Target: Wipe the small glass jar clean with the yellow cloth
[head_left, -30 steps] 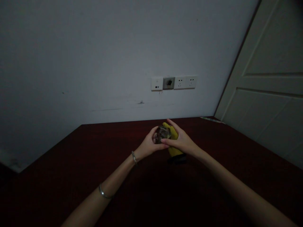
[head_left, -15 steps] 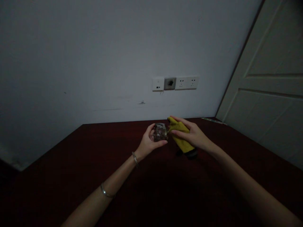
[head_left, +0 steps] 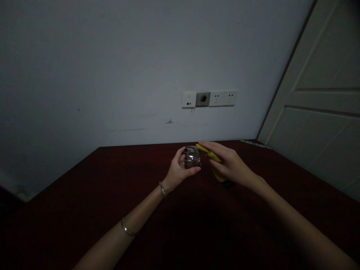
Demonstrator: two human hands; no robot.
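A small clear glass jar (head_left: 192, 157) is tilted in my left hand (head_left: 178, 168), with the thumb below it and the fingers behind its left side. My right hand (head_left: 232, 163) is closed on a yellow cloth (head_left: 216, 156) with a dark end hanging below the palm. The cloth's upper tip meets the jar's upper right edge in this view. Part of the cloth is hidden by my right hand. A chain bracelet and a metal bangle circle my left wrist and forearm.
Both hands are above a dark red table (head_left: 135, 165), its far edge along a pale wall (head_left: 126, 75). Wall sockets (head_left: 222, 98) are fixed above it. A panelled door (head_left: 317, 93) stands at the right, and a thin flat strip (head_left: 254, 143) lies at the back right.
My right hand has turned over the cloth, so less yellow shows, and its tip has come to the jar's upper edge. The jar has turned slightly in my left hand.
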